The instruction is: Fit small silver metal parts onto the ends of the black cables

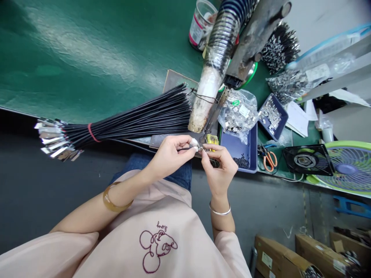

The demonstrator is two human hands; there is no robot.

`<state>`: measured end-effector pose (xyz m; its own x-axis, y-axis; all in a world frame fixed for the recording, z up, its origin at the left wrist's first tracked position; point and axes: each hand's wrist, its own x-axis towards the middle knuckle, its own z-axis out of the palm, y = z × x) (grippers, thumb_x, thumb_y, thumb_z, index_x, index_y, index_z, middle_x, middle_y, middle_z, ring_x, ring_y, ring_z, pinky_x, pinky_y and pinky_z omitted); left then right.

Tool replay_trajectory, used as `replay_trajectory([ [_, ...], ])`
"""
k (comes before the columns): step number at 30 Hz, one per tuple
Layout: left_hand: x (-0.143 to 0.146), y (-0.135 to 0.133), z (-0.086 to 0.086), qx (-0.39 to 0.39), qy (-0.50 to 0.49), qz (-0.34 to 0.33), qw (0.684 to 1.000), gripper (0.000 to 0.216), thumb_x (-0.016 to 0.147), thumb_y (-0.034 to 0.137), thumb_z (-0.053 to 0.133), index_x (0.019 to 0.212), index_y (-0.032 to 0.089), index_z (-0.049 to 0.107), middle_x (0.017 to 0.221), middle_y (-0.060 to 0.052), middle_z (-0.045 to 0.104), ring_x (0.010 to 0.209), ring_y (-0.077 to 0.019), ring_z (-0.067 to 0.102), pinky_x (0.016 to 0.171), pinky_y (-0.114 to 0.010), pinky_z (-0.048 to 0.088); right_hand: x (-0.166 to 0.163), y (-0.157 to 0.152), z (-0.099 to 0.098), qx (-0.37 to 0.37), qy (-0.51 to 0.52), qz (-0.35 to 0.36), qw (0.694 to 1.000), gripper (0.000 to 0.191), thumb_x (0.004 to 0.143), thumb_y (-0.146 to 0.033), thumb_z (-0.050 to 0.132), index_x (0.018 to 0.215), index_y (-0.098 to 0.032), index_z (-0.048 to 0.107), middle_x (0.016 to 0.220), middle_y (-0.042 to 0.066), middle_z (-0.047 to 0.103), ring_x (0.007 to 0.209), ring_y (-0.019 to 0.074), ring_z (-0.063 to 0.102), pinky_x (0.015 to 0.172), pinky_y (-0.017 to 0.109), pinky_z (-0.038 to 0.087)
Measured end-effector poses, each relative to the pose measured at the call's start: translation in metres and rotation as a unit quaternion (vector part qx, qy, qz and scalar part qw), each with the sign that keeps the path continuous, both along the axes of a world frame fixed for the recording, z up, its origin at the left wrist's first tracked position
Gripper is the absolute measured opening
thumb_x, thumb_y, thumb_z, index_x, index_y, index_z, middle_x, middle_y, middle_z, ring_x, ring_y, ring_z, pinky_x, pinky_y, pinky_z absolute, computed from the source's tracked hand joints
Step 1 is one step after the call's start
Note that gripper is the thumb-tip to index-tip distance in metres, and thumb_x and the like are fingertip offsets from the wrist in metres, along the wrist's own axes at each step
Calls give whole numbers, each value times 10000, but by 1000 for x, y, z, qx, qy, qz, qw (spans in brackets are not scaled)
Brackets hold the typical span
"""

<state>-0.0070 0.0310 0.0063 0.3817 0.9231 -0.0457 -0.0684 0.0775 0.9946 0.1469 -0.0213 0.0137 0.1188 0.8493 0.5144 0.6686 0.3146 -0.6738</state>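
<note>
My left hand (174, 154) pinches a black cable (183, 148) close to its end, and a white covering wraps one fingertip. Right beside it, my right hand (218, 166) has thumb and forefinger closed on a small metal piece (202, 148) at the cable's tip. Whether that piece touches the cable is too small to tell. Behind my hands lies a bundle of black cables (139, 116), tied with a red band (93, 132), with flat metal ends at the far left. A yellow object (212, 139) sits just past my right fingers.
Above my hands hangs a hose with a whitish nozzle (203, 100), next to a metal arm (249, 42). To the right are a blue tray (252, 154), a bag of metal parts (239, 110), a smaller parts tray (282, 116), orange-handled pliers (270, 161) and a black fan (308, 159).
</note>
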Motion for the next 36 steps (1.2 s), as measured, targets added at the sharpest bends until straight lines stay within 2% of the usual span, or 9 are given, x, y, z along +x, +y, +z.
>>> replay_trajectory([
  [9, 5, -3, 0, 7, 14, 38, 999, 113, 825, 208, 624, 824, 119, 692, 687, -7, 601, 612, -86, 507, 563, -188, 393, -1, 7, -3, 2, 25, -5, 1000, 105, 844, -129, 700, 805, -218, 661, 955, 18, 757, 881, 159, 732, 776, 308, 616],
  [15, 6, -2, 3, 19, -4, 52, 998, 102, 813, 191, 623, 802, 112, 687, 640, 16, 532, 553, -58, 410, 506, -169, 323, -4, 4, 1, 24, -8, -12, 1000, 124, 843, -111, 698, 811, -226, 668, 934, 19, 752, 908, 169, 729, 837, 347, 601],
  [21, 3, -5, 0, -8, 11, 16, 1000, 95, 842, 186, 602, 798, 122, 657, 626, 31, 461, 557, -59, 358, 501, -185, 269, -3, -2, -5, 54, -56, 9, 997, 178, 833, -62, 681, 840, -231, 624, 946, 30, 762, 948, 173, 735, 834, 332, 604],
  [27, 1, -5, 1, -18, -4, -7, 1000, 108, 850, 224, 615, 801, 131, 637, 625, 36, 432, 563, -70, 362, 517, -200, 290, 0, -5, -5, 80, -98, 10, 992, 175, 848, -79, 683, 901, -234, 623, 987, 55, 772, 921, 167, 747, 831, 310, 614],
  [32, -9, 1, 4, -34, -26, -90, 995, 142, 851, 251, 627, 781, 128, 620, 586, 61, 372, 530, -56, 319, 501, -187, 270, 8, -9, -6, 86, -187, 63, 977, 200, 866, -80, 677, 973, -226, 592, 1109, 100, 766, 979, 166, 750, 808, 260, 608],
  [34, -14, 2, 7, -38, -27, -118, 992, 136, 845, 247, 627, 783, 126, 623, 594, 49, 436, 534, -59, 372, 509, -183, 310, 9, -10, -7, 70, -157, 73, 982, 176, 893, -101, 649, 980, -234, 574, 1043, 72, 769, 939, 160, 753, 775, 259, 606],
  [36, -19, 1, 11, -3, -13, -126, 992, 102, 827, 209, 634, 776, 122, 642, 618, 26, 516, 562, -70, 438, 537, -188, 362, 8, -10, -7, 20, -51, 59, 997, 127, 927, -141, 611, 966, -245, 549, 896, 13, 745, 787, 134, 745, 684, 247, 599],
])
